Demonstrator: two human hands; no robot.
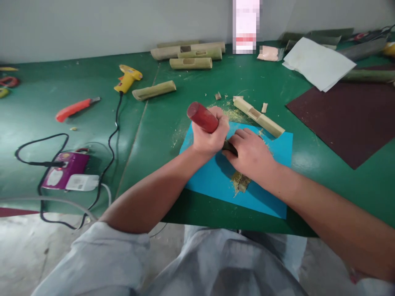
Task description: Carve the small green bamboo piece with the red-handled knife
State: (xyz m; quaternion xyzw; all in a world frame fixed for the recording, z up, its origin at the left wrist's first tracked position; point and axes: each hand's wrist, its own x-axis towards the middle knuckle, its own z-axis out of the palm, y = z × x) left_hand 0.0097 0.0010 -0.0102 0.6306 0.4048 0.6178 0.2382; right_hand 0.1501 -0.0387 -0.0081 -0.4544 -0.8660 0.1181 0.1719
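Observation:
My left hand [210, 133] is wrapped round a thick red handle [202, 116] whose end points up and to the left. The working end of this tool is hidden by my hands. Close beside it, my right hand [251, 152] grips a dark piece [230, 147] that looks like bamboo, mostly covered by the fingers. Both hands are over a blue sheet [212, 176], where a small heap of shavings [241, 181] lies. Just beyond the right hand rests a split bamboo tube [258, 117] with a rectangular notch.
Several bamboo tubes [190, 63] lie at the back. On the left are a yellow glue gun [128, 78], a red utility knife [74, 109] and a purple power strip [66, 169] with trailing cords. White paper [317, 63] overlaps a dark brown sheet [348, 119] at right.

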